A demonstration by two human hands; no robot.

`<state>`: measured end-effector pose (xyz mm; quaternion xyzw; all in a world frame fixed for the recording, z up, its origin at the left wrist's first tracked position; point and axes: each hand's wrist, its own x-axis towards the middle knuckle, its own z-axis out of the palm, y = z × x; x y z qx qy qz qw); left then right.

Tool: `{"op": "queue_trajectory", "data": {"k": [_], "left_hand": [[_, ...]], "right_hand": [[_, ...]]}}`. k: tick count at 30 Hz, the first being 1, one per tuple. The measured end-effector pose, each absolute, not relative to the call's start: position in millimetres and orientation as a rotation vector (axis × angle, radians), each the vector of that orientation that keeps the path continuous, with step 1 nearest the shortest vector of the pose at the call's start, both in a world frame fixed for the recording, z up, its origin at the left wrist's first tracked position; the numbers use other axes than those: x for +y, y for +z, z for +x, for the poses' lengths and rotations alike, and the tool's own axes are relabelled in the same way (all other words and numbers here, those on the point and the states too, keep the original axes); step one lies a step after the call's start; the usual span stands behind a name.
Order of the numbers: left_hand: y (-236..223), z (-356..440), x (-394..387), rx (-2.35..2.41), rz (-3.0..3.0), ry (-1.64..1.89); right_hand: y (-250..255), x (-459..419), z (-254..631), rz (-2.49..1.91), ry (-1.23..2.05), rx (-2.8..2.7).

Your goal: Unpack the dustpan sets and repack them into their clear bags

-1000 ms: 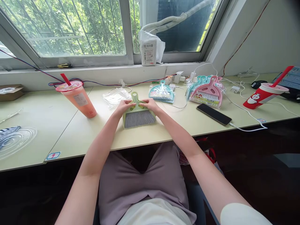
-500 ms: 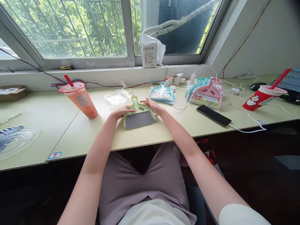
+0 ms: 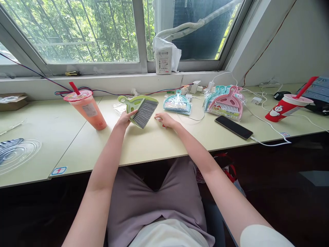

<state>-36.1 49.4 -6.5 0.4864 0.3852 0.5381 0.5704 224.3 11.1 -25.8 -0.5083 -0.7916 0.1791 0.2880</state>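
"Firstly, what lies at the far left of the surface (image 3: 102, 147)?"

"Open cardboard box (image 3: 19, 102) at the rear. Nearer the front edge, a clear round disc (image 3: 31, 154) with something striped on it. Next, a tall cup (image 3: 89, 113) with orange contents and a red straw."

"Position of the dustpan set?"

"Right of that cup, well apart from it. Green dustpan (image 3: 130, 102), with a grey-bristled brush (image 3: 146, 111) lying against it. Handle end points left and away from the person, bristles to the right. Held tilted above the surface. Crumpled clear plastic (image 3: 119, 109) is seen behind it."

"State of the left grip?"

"Left hand (image 3: 124, 118) clamped on the dustpan's near side, thumb laid across the front. Remaining fingers mostly hidden behind."

"And the right hand (image 3: 166, 120)?"

"Just right of the bristles, apart from them, low at the surface. Fingers curled. Small red-and-white item (image 3: 165, 126) shows at its underside, partly hidden; cannot tell whether the grip is closed on it."

"Record the remainder, rightward."

"Wrapped teal set (image 3: 177, 104) beyond the right hand. Then a group of wrapped sets (image 3: 226, 103), pink in front, teal behind. Black phone (image 3: 233, 127) nearer the front edge, white cable (image 3: 269, 143) at its right end. Last cup (image 3: 288, 108): red, white figure on its side, red straw, dark objects behind."
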Motion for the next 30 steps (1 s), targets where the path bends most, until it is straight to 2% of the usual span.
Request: {"op": "queue_trajectory", "data": {"k": [8, 18, 25, 30], "left_hand": [[-8.4, -34.1, 53.1, 1.003, 1.041, 1.431], [-11.4, -31.6, 53.8, 1.087, 1.017, 1.428], [-15.0, -34.1, 58.1, 1.103, 1.012, 1.401], [-11.1, -31.1, 54.6, 1.108, 1.003, 1.383]], "right_hand": [[-17.4, 11.1, 232.4, -1.762, 0.416, -2.006], [-6.7, 9.1, 239.4, -1.644, 0.640, -2.205], [-8.4, 10.1, 247.2, -1.778, 0.507, -2.002], [-3.2, 11.3, 253.6, -1.849, 0.582, -2.017]]}}
